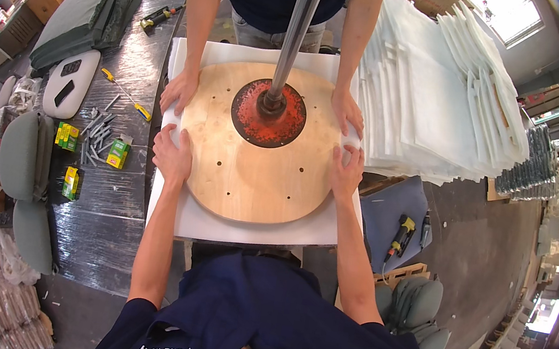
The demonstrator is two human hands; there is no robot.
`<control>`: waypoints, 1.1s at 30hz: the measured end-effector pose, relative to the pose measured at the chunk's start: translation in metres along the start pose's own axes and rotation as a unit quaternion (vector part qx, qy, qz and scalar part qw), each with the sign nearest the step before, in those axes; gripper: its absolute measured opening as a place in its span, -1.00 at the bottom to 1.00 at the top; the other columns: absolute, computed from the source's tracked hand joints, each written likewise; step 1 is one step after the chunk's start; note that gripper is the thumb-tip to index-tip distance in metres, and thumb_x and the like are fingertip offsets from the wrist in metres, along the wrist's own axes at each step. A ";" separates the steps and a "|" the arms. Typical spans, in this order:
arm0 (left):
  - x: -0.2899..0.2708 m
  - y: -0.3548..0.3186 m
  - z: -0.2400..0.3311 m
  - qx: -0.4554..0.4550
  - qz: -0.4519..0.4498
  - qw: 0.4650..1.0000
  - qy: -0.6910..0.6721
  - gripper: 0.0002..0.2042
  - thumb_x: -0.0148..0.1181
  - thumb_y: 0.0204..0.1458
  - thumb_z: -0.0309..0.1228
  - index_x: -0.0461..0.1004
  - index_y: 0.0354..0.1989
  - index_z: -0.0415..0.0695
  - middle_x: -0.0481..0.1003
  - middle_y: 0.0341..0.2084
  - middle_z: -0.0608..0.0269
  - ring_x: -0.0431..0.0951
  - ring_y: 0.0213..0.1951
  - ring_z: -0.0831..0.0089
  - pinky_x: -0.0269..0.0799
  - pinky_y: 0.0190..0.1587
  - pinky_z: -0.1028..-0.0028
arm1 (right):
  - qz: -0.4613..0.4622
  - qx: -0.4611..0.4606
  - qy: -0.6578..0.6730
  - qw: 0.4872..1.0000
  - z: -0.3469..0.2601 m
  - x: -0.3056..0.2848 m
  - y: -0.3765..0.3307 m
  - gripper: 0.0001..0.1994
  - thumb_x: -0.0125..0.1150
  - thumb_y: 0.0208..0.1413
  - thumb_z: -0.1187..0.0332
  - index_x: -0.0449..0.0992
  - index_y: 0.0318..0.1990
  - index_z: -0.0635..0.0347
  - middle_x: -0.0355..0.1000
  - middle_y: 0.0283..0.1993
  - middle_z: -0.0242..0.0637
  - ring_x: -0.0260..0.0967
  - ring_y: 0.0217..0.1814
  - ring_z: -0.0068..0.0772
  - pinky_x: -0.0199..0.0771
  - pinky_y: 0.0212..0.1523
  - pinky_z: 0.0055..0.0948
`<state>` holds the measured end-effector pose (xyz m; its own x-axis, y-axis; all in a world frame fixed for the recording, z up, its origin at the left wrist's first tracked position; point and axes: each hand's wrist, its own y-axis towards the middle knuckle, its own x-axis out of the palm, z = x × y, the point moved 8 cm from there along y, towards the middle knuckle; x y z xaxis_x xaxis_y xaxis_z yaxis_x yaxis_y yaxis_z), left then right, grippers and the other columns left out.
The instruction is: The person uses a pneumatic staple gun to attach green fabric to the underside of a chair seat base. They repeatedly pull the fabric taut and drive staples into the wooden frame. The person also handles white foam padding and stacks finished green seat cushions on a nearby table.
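An oval plywood board (256,189) with several small holes lies on a white foam sheet (243,233). Pressing on the board's middle is a round red plate (252,116), worn at its surface and fixed to an upright metal rod (296,35). My left hand (173,155) curls over the foam at the board's left edge, its thumb against the wood. At the right edge my right hand (346,174) grips the foam in the same way. A co-worker's two hands, one at the far left edge (179,91) and one at the far right (348,111), rest just beyond mine.
On the plastic-covered table (111,223) at left are a screwdriver (126,94), loose metal pieces (96,133), yellow-green boxes (118,152) and grey-green padded seats (19,154). White padding sheets (432,89) are stacked at right, near a power tool (401,236) on blue fabric (388,206).
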<state>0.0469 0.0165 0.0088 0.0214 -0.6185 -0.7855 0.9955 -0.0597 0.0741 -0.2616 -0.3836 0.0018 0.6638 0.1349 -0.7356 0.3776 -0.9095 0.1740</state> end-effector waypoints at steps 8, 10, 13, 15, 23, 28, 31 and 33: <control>0.003 0.001 -0.002 -0.002 -0.003 1.000 0.006 -0.51 0.13 0.34 0.03 0.41 0.32 0.06 0.40 0.30 0.07 0.38 0.32 -0.05 0.22 0.32 -0.12 | 0.006 0.005 0.001 1.000 -0.001 -0.001 0.000 -0.51 0.29 0.33 -0.13 0.54 0.22 -0.02 0.21 0.56 0.14 0.16 0.58 0.27 0.15 0.48 0.19; 0.003 0.002 -0.002 0.000 -0.002 1.000 0.009 -0.51 0.13 0.34 0.02 0.42 0.32 0.06 0.40 0.30 0.07 0.39 0.32 -0.06 0.23 0.32 -0.12 | 0.012 0.006 -0.007 1.000 0.002 0.000 0.000 -0.51 0.29 0.33 -0.12 0.54 0.21 -0.02 0.22 0.56 0.14 0.17 0.57 0.27 0.16 0.47 0.19; 0.004 0.003 -0.002 0.002 -0.001 1.000 0.015 -0.52 0.14 0.34 0.02 0.42 0.32 0.06 0.40 0.29 0.08 0.40 0.30 -0.05 0.24 0.30 -0.12 | 0.017 -0.006 -0.003 1.000 0.002 0.000 0.001 -0.51 0.30 0.33 -0.12 0.54 0.21 -0.02 0.22 0.56 0.12 0.20 0.54 0.29 0.19 0.46 0.19; 0.003 0.002 -0.002 0.005 0.002 1.000 0.017 -0.52 0.14 0.34 0.02 0.42 0.32 0.07 0.40 0.29 0.08 0.40 0.30 -0.05 0.25 0.30 -0.13 | 0.018 -0.009 0.000 1.000 0.001 0.000 0.000 -0.51 0.30 0.33 -0.12 0.54 0.21 -0.02 0.22 0.56 0.12 0.22 0.52 0.29 0.20 0.45 0.19; 0.004 0.003 -0.001 0.007 -0.001 1.000 0.018 -0.51 0.12 0.34 0.04 0.42 0.32 0.07 0.43 0.28 0.02 0.40 0.31 -0.10 0.25 0.31 -0.16 | 0.021 -0.010 0.001 1.000 0.000 -0.002 0.000 -0.50 0.31 0.32 -0.11 0.52 0.23 -0.02 0.23 0.56 0.10 0.24 0.50 0.28 0.22 0.42 0.18; 0.003 0.001 0.003 0.017 -0.010 0.999 0.027 -0.49 0.11 0.35 0.03 0.38 0.35 0.05 0.43 0.27 -0.04 0.41 0.29 -0.14 0.26 0.29 -0.18 | 0.018 -0.006 0.017 1.000 0.001 -0.003 0.001 -0.36 0.31 0.31 -0.14 0.40 0.38 0.04 0.26 0.54 0.04 0.25 0.50 0.25 0.23 0.42 0.17; 0.003 0.003 0.000 0.028 0.001 0.999 0.031 -0.47 0.11 0.36 0.01 0.31 0.39 0.02 0.41 0.27 -0.04 0.41 0.26 -0.14 0.28 0.24 -0.18 | 0.011 0.004 0.007 1.000 -0.003 -0.003 0.000 -0.26 0.29 0.31 -0.16 0.30 0.47 0.08 0.27 0.53 0.00 0.24 0.51 0.24 0.24 0.41 0.18; 0.003 0.002 -0.001 0.033 0.012 0.999 0.027 -0.44 0.10 0.37 0.01 0.25 0.43 0.00 0.41 0.27 -0.06 0.41 0.26 -0.16 0.28 0.24 -0.18 | 0.006 0.002 -0.005 1.000 -0.003 -0.003 0.001 -0.24 0.28 0.31 -0.17 0.29 0.49 0.09 0.27 0.53 -0.01 0.23 0.51 0.23 0.23 0.42 0.18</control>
<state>0.0490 0.0155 0.0063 0.0513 -0.5775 -0.8148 0.9863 -0.0986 0.1319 -0.2614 -0.3834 0.0055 0.6623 0.1199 -0.7396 0.3663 -0.9129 0.1800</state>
